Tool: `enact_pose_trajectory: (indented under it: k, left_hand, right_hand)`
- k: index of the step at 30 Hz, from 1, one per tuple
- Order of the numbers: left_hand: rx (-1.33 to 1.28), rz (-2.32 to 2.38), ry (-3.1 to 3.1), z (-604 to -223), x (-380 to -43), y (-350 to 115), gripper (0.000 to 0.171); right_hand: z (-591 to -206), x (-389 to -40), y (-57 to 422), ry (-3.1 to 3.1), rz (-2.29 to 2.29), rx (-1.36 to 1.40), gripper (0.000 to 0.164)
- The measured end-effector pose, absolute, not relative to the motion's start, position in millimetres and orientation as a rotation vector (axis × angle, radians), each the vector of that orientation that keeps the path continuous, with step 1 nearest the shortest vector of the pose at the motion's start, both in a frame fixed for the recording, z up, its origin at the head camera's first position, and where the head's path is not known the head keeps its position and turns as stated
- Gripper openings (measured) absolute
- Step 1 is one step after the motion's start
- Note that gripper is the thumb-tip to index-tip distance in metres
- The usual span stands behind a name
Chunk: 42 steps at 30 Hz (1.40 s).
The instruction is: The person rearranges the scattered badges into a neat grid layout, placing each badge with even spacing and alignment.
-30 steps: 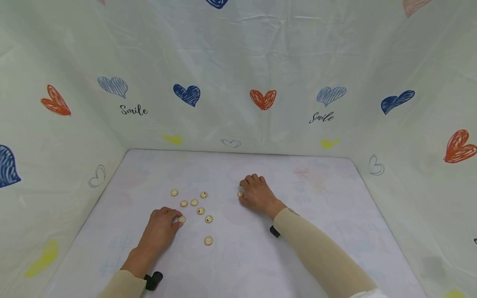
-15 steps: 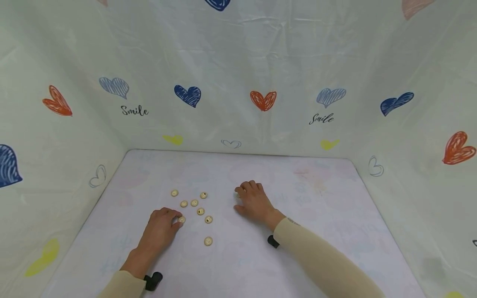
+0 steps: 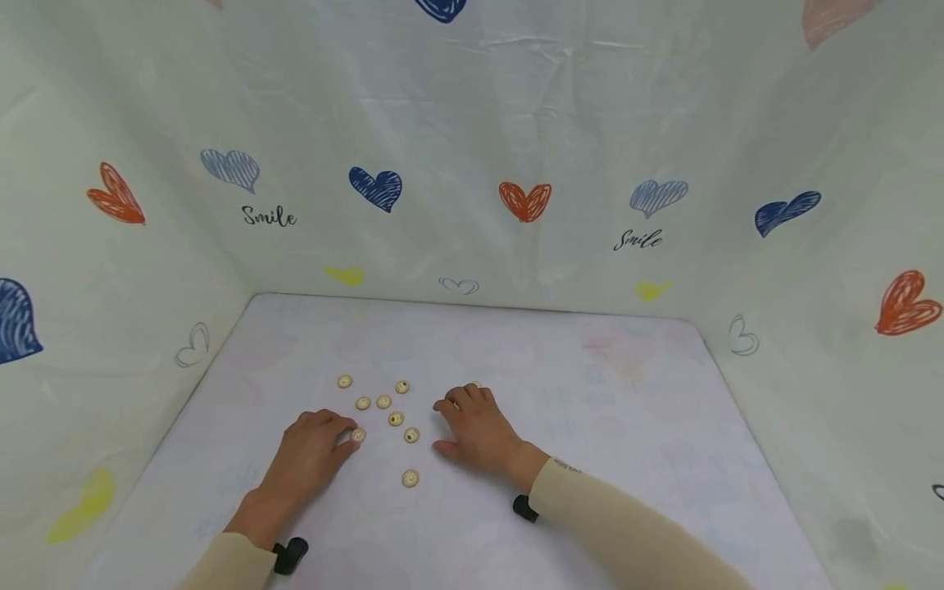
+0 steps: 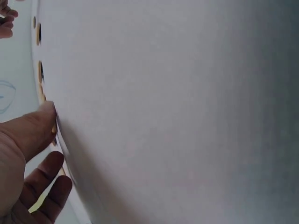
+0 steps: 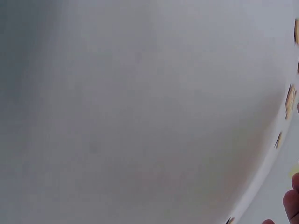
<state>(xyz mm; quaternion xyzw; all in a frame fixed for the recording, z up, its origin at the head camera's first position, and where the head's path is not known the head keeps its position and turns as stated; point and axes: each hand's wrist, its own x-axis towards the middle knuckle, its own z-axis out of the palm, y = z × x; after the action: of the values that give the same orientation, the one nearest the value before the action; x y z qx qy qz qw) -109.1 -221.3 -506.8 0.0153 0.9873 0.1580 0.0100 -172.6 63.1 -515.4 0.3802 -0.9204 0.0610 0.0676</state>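
My left hand [image 3: 313, 451] pinches a small round wooden disc [image 3: 358, 435] between thumb and index finger at the table surface; in the left wrist view the thumb [image 4: 35, 128] lies at the disc's edge. Thumb and fingers spread apart, my right hand [image 3: 475, 430] is low over the table with nothing visible between them. Just behind its knuckles a disc [image 3: 476, 384] is mostly hidden. Between the hands lie several more pale discs, among them one with a dark spot [image 3: 411, 435], one nearer me [image 3: 410, 478] and one at the far left [image 3: 344, 382].
The white table [image 3: 590, 426] has faint coloured patches. A pale sheet [image 3: 457, 123] printed with hearts and "Smile" rises behind it and along both sides. Each wrist wears a dark strapped device, such as the left wrist camera [image 3: 290, 556].
My right hand has let go of the disc at the back and moved left and toward me, its fingers opening. The left hand stays on its disc.
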Motion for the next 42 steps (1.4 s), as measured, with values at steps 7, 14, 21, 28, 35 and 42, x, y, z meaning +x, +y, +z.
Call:
enact_pose_trajectory:
  k: [7, 14, 21, 28, 35, 42]
  left_hand:
    - [0.147, 0.558, 3.119, -515.5, -113.9, -237.6, 0.023]
    - [0.150, 0.651, 3.072, -519.8, -117.5, -244.0, 0.022]
    - [0.167, 0.619, 3.057, -518.7, -117.6, -243.2, 0.023]
    - [0.159, 0.606, 3.052, -515.4, -116.5, -241.4, 0.022]
    - [0.090, 0.574, 3.039, -510.3, -116.8, -236.0, 0.023]
    - [0.067, 0.569, 3.037, -507.8, -116.0, -233.1, 0.024]
  right_hand:
    - [-515.9, -158.6, 51.4, -2.765, 0.206, 1.205, 0.054]
    - [-517.7, -153.1, 45.5, -2.739, 0.238, 1.255, 0.053]
    - [-518.5, -144.8, 39.8, -2.695, 0.253, 1.395, 0.047]
    - [-520.8, -140.9, 38.4, -2.621, 0.184, 1.536, 0.036]
    - [-520.1, -141.6, 38.9, -2.605, 0.142, 1.562, 0.031]
    - [-520.0, -143.0, 39.2, -2.558, 0.124, 1.614, 0.024]
